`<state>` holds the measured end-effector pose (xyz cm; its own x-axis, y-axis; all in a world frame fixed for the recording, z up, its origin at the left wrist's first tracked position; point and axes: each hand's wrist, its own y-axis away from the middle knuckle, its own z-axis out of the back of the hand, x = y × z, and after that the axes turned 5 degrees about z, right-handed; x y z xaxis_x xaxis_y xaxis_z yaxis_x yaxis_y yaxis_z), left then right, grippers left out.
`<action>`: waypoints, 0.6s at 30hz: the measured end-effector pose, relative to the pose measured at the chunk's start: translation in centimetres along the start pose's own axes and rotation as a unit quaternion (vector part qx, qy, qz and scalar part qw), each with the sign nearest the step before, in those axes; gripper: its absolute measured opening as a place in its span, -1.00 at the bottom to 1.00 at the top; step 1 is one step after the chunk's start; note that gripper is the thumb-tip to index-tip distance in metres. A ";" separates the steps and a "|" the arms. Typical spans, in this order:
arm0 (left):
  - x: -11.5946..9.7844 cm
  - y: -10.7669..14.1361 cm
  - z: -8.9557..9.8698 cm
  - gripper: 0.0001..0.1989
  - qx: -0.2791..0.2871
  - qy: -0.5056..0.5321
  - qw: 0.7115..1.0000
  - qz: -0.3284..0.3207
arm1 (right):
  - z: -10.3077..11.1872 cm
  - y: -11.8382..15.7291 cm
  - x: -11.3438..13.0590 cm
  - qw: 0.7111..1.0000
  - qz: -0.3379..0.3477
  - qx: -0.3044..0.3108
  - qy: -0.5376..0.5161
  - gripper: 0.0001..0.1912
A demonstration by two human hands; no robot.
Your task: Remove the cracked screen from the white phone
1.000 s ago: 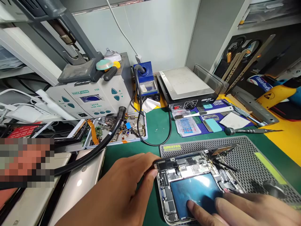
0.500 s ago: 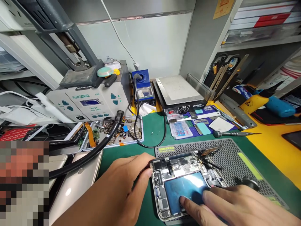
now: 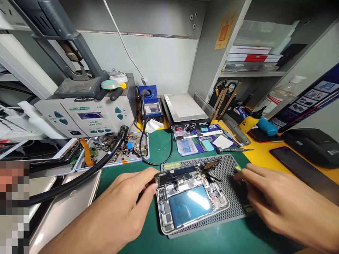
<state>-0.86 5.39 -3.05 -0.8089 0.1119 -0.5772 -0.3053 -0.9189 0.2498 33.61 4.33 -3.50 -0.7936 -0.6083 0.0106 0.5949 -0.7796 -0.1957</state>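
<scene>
An opened smartphone (image 3: 166, 211) lies on a grey perforated mat (image 3: 227, 183), its inner parts exposed. A shiny blue battery (image 3: 190, 206) fills much of its housing. Along the far edge the phone's screen (image 3: 177, 173) stands tilted up, with flex cables at its right end. My left hand (image 3: 129, 197) pinches the left end of that screen between thumb and fingers. To the right of the phone, apart from it, my right hand (image 3: 267, 190) is over the mat with curled fingers; anything in them is hidden.
Behind the mat lie a screwdriver (image 3: 230, 150), a brush (image 3: 198, 135) and a heating plate (image 3: 186, 107). A hot-air station (image 3: 90, 114) stands at the left, its black hose (image 3: 106, 162) crossing a tray of circuit boards (image 3: 145, 151). A gold phone (image 3: 71, 208) lies by my left arm.
My right hand has left the battery and moved right to the mat, its fingers now curled. My left hand keeps its hold on the screen. The camera view has shifted right.
</scene>
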 end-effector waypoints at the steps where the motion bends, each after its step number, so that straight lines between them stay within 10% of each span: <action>1: 0.0 0.0 0.0 -0.74 0.002 0.002 1.000 0.000 | -0.3 0.1 -0.4 0.999 -0.019 0.026 0.001 -0.70; 14: 0.2 0.1 0.3 -0.68 -0.007 0.002 1.000 -0.016 | -0.1 0.1 1.8 0.994 -0.013 -0.058 -0.095 -0.79; 18: 0.2 0.0 0.2 -0.70 -0.011 0.010 0.999 -0.035 | -0.1 -3.6 6.2 0.993 0.033 0.058 -0.100 -0.89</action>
<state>-1.13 5.47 -3.07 -0.7753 0.1696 -0.6084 -0.3507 -0.9167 0.1914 26.52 3.34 -2.81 -0.7186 -0.6667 0.1979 0.6645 -0.7422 -0.0875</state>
